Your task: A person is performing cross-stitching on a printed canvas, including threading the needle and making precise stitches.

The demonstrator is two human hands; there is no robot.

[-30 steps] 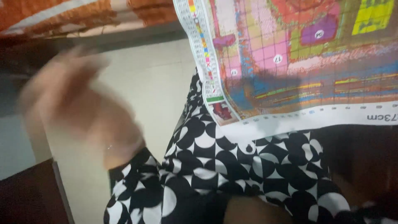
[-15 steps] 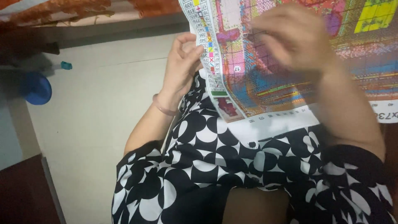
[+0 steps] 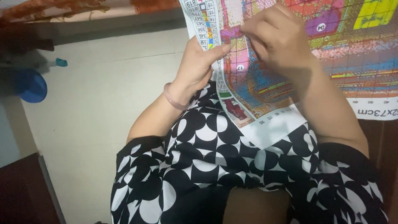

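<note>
The printed cross-stitch canvas (image 3: 290,62), a gridded cloth of pink, blue and yellow blocks with a colour-key strip along its white edge, is hanging over the person's lap, draped across the black-and-white patterned dress (image 3: 215,166). The main risk, as I judge it, is that the cloth is sagging freely below the grip, so a tug from above could be pulling the edge out of the left hand (image 3: 201,64) and shifting the spot being worked; a needle or thread may be there, but it is too small to tell. The left hand is pinching the cloth's key-strip edge, thumb on the front and fingers curled behind, wrist bent back with a pale pink bangle (image 3: 174,97) sitting on it. The right hand (image 3: 280,35) is lying knuckles-up on the canvas, its fingers drawn narrowly together at one point of the pattern; whether they are holding anything I cannot tell. A blue bowl-like object (image 3: 31,85) is lying well apart on the pale floor (image 3: 103,108).
</note>
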